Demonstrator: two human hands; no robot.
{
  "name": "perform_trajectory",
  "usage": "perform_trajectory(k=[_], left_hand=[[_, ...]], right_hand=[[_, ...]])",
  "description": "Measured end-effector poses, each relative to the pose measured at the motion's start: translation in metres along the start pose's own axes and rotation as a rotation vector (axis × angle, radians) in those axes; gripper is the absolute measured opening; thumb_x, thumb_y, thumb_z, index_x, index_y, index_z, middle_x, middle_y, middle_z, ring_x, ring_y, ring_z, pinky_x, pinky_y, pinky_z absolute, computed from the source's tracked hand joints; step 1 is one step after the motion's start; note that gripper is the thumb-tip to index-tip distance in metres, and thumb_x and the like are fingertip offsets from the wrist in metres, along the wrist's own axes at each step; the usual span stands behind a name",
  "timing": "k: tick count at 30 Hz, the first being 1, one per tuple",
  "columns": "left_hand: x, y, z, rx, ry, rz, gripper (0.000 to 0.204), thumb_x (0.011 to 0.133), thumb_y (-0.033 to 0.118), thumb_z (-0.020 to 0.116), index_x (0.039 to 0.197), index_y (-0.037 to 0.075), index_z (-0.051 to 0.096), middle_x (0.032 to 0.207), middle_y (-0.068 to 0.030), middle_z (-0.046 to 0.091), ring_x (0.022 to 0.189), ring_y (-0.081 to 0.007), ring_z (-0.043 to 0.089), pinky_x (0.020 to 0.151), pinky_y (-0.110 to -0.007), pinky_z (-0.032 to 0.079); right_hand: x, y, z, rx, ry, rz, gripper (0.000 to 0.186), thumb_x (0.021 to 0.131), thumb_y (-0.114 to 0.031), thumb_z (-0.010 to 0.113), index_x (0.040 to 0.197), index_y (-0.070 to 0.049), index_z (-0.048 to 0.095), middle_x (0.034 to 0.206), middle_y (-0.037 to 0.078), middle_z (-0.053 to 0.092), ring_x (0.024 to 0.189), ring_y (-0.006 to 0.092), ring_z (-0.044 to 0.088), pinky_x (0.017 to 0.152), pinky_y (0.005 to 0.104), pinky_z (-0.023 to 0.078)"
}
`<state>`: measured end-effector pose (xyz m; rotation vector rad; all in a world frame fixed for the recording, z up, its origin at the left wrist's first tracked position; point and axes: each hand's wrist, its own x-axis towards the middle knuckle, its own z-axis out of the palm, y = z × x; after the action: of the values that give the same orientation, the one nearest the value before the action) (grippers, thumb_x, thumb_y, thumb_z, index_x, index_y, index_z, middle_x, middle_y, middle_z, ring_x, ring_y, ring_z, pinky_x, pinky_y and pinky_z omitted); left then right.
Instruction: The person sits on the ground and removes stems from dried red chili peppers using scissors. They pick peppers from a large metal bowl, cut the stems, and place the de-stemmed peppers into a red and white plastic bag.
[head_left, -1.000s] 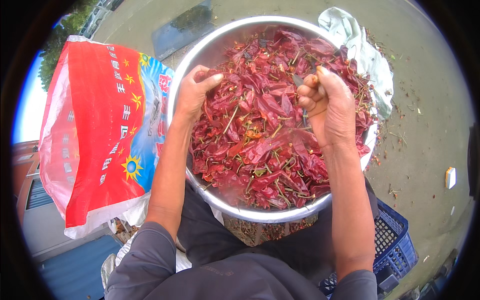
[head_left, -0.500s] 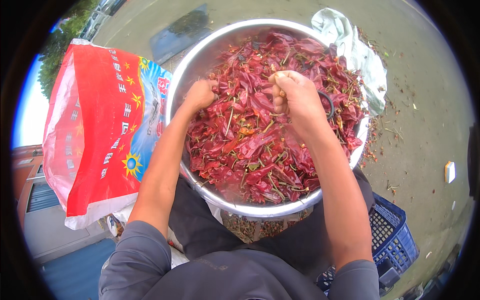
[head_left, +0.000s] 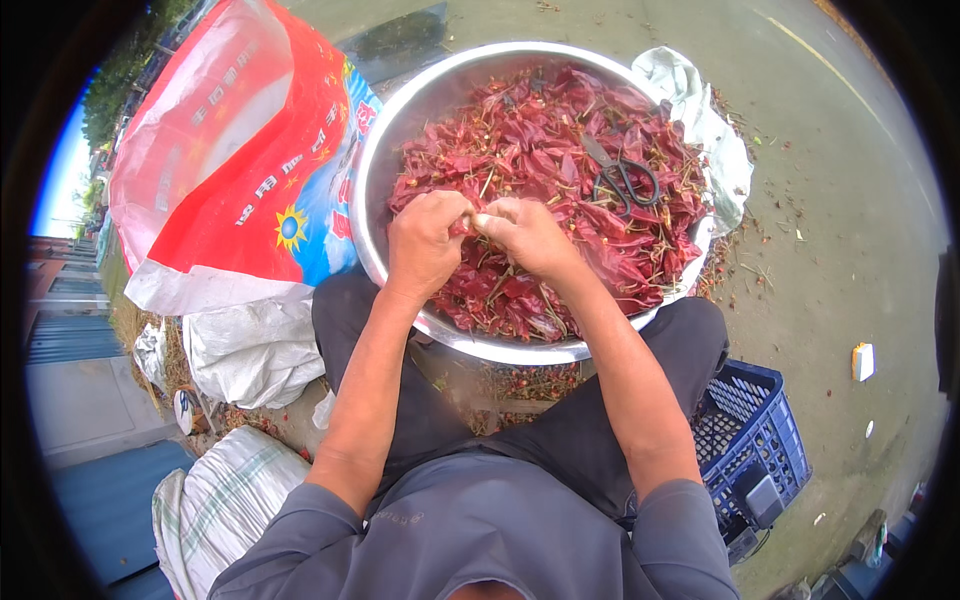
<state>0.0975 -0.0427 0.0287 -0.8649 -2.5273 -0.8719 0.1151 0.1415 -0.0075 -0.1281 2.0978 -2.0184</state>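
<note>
A wide steel basin (head_left: pixel 385 120) full of dried red peppers (head_left: pixel 540 150), many with stems, sits in front of me at my knees. My left hand (head_left: pixel 425 240) and my right hand (head_left: pixel 525 240) meet at the basin's near left part, fingers closed together on a dried red pepper (head_left: pixel 461 226), mostly hidden by them. Black-handled scissors (head_left: pixel 630 183) lie on the heap right of my hands.
A red and blue woven bag (head_left: pixel 230 230) stands at left above white sacks (head_left: pixel 240 350). A pale sack (head_left: pixel 740 170) lies behind the basin's right side, a blue plastic crate (head_left: pixel 775 420) beside my right leg. Scattered stems dot the ground (head_left: pixel 810 250).
My hands have moved down and toward each other, right hand leftward, meeting over one pepper. The scissors, mostly hidden earlier, are uncovered. The view has shifted, showing more sacks at left.
</note>
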Motion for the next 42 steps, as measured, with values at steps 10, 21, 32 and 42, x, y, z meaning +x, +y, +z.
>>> perform_trajectory(k=[10,21,32,42], left_hand=[[-0.038,0.020,-0.021,-1.248,-0.058,-0.723,0.045,0.092,0.005,0.073,0.133,-0.008,0.058,0.122,-0.0117,0.068,0.111,-0.0180,0.065,0.100,-0.032,0.051],[-0.068,0.019,-0.024,-1.180,0.035,-0.813,0.024,0.093,0.003,0.070,0.117,0.001,0.066,0.102,-0.0044,0.070,0.087,-0.0108,0.066,0.079,-0.026,0.055],[-0.020,0.080,-0.134,-0.621,0.256,-0.212,0.018,0.093,0.001,0.072,0.111,-0.002,0.070,0.102,-0.0037,0.069,0.088,-0.0091,0.063,0.081,-0.024,0.051],[0.127,0.049,-0.287,1.000,0.549,0.273,0.029,0.090,0.027,0.080,0.114,0.013,0.076,0.111,-0.0064,0.076,0.090,-0.0189,0.074,0.074,-0.025,0.058]], right_hand=[[-0.065,-0.014,0.060,-0.243,0.473,-0.310,0.019,0.091,-0.017,0.071,0.106,-0.006,0.073,0.086,0.017,0.072,0.072,0.0331,0.070,0.067,0.0379,0.055],[-0.086,-0.003,0.078,-0.087,0.515,-0.259,0.026,0.096,-0.026,0.070,0.100,-0.001,0.070,0.077,0.014,0.070,0.069,0.0240,0.069,0.066,0.0365,0.053],[-0.105,0.034,0.082,0.398,0.335,0.123,0.035,0.107,-0.028,0.053,0.085,-0.002,0.063,0.063,-0.004,0.050,0.057,0.0057,0.043,0.053,0.0249,0.036],[-0.095,0.046,0.088,0.329,0.443,0.119,0.035,0.105,-0.028,0.056,0.085,-0.002,0.065,0.062,-0.002,0.051,0.057,0.0065,0.045,0.054,0.0264,0.038]])
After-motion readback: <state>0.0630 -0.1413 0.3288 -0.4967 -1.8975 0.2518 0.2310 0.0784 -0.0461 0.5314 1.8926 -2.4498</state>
